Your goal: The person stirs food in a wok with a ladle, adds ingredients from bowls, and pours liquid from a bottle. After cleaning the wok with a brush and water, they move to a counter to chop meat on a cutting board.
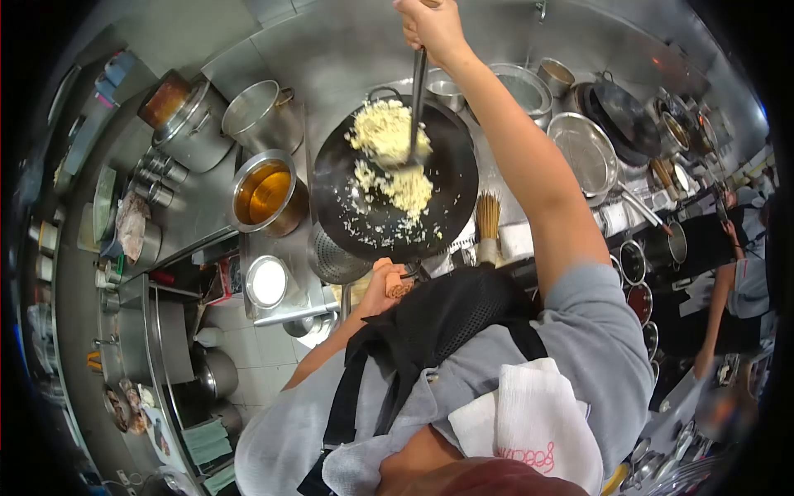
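My right hand, raised high at the far side, is closed round the long dark handle of a ladle. The ladle's head is blurred and dips into pale yellow, crumbly food in a black wok. Smaller white bits lie scattered across the near part of the wok. My left hand is closed on a folded orange cloth at the wok's near edge, beside its handle. A perforated skimmer lies just left of that edge.
Left of the wok stand a pot of amber liquid, a tall steel pot and a bowl of white contents. A bamboo brush and strainer are at right. Another person's arm shows far right.
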A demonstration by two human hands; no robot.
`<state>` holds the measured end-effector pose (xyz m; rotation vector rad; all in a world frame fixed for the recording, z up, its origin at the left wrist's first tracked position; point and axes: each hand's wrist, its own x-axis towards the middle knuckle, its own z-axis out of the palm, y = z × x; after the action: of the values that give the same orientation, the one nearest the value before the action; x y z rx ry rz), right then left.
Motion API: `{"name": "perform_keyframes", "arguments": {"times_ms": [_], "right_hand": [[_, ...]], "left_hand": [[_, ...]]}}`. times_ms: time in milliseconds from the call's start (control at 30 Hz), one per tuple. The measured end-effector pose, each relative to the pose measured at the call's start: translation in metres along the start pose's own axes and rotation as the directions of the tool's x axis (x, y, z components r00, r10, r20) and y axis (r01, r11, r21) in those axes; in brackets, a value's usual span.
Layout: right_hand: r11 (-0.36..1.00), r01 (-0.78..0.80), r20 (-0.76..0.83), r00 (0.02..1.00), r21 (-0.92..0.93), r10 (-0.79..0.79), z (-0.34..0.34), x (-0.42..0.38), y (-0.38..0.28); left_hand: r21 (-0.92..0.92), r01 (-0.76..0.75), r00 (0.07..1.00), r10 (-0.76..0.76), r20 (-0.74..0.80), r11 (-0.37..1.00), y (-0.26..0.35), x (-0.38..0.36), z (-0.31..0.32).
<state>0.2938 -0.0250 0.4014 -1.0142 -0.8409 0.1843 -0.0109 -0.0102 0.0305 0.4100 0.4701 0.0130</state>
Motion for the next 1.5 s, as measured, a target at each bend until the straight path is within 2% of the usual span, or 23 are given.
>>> {"name": "perform_keyframes", "arguments": {"times_ms": [67,100,167,233,300,367,433,467,500,533,567,600,667,800,900,967,1100,1167,1200,1267,1333,1400,1500], "right_hand": [[0.997,0.002,0.017,1.000,-0.075,-0.001,0.030,-0.024,-0.020],[0.987,-0.005,0.020,1.000,-0.161,0.008,0.041,-0.032,-0.021],[0.955,0.137,0.009,0.990,-0.262,-0.139,0.033,-0.030,0.070],[0.944,0.167,-0.101,0.974,-0.285,-0.203,0.010,-0.028,0.110],[0.910,0.282,-0.055,0.949,-0.303,-0.312,-0.016,-0.018,0.101],[0.997,0.044,-0.041,0.998,-0.066,-0.047,-0.012,-0.012,0.032],[0.999,0.020,0.034,0.999,-0.039,-0.019,0.000,-0.004,-0.006],[0.999,0.016,0.042,0.999,-0.031,-0.015,0.009,-0.009,-0.008],[0.993,0.018,0.029,0.999,-0.121,-0.015,0.019,-0.017,-0.008],[0.977,0.016,0.016,1.000,-0.212,-0.013,0.029,-0.024,-0.006],[0.947,0.165,0.002,0.985,-0.276,-0.171,0.031,-0.025,0.034],[0.939,0.164,-0.034,0.983,-0.303,-0.183,0.021,-0.025,0.074],[0.945,0.185,-0.103,0.970,-0.270,-0.220,-0.007,-0.019,0.135],[0.999,0.046,-0.048,0.998,0.000,-0.046,-0.015,-0.002,0.032],[0.997,-0.033,-0.013,0.999,-0.069,0.032,0.018,-0.005,-0.004],[0.985,0.015,-0.055,0.998,-0.172,-0.025,0.041,-0.033,0.019],[0.995,0.095,-0.073,0.993,0.004,-0.095,-0.006,-0.036,0.103],[0.993,0.026,-0.040,0.999,0.116,-0.021,-0.032,-0.020,0.063],[0.993,-0.017,-0.038,0.999,0.116,0.022,-0.036,-0.011,0.033],[0.999,0.020,-0.026,0.999,0.048,-0.019,-0.024,-0.002,-0.003],[0.998,0.021,-0.045,0.999,-0.063,-0.024,0.004,-0.022,-0.009],[0.969,0.119,-0.069,0.988,-0.217,-0.137,0.011,-0.030,0.045],[0.997,0.068,-0.113,0.991,-0.042,-0.073,-0.018,-0.038,0.107]], "left_hand": [[-0.060,-0.059,0.961,0.073,0.267,0.996,0.009,0.011,-0.007],[-0.011,-0.104,0.988,0.102,-0.117,0.995,0.025,0.012,0.037],[-0.076,0.045,0.978,-0.060,-0.200,0.996,0.056,0.069,0.033],[-0.060,-0.034,0.984,0.023,-0.176,0.998,0.046,0.052,0.031],[-0.017,-0.148,0.989,0.148,-0.012,0.989,0.028,0.027,0.028],[0.056,-0.103,0.994,0.106,-0.040,0.993,0.006,0.011,-0.004],[0.048,-0.058,0.973,0.068,-0.219,0.997,0.003,-0.011,0.008],[0.127,-0.101,0.963,0.129,-0.235,0.987,0.013,-0.010,0.023],[-0.034,-0.087,0.992,0.090,0.085,0.996,0.027,0.005,0.019],[0.021,-0.158,0.987,0.159,-0.033,0.987,0.039,0.029,0.027],[-0.062,0.035,0.990,-0.043,-0.134,0.997,0.055,0.054,0.035],[-0.051,-0.041,0.981,0.031,-0.191,0.998,0.061,0.067,0.040],[-0.008,-0.107,0.989,0.106,-0.106,0.994,0.058,0.056,0.050],[0.054,-0.088,0.995,0.090,-0.038,0.995,0.022,0.011,0.003],[0.110,-0.077,0.980,0.096,-0.174,0.991,0.025,0.014,0.000],[-0.121,0.061,0.991,-0.075,-0.113,0.991,0.052,0.046,0.033],[-0.006,-0.119,0.978,0.117,-0.171,0.993,0.043,0.049,0.045],[-0.092,-0.061,0.994,0.070,0.089,0.994,0.011,0.032,-0.004],[-0.092,-0.061,0.993,0.070,0.096,0.994,0.004,0.024,-0.008],[0.061,-0.025,0.972,0.039,-0.231,0.998,-0.001,0.016,-0.013],[0.016,-0.059,0.985,0.061,-0.160,0.998,0.027,0.026,0.018],[-0.003,-0.065,0.995,0.064,-0.072,0.998,0.057,0.062,0.040],[0.089,-0.149,0.973,0.162,-0.162,0.985,0.061,0.047,0.059]]}}
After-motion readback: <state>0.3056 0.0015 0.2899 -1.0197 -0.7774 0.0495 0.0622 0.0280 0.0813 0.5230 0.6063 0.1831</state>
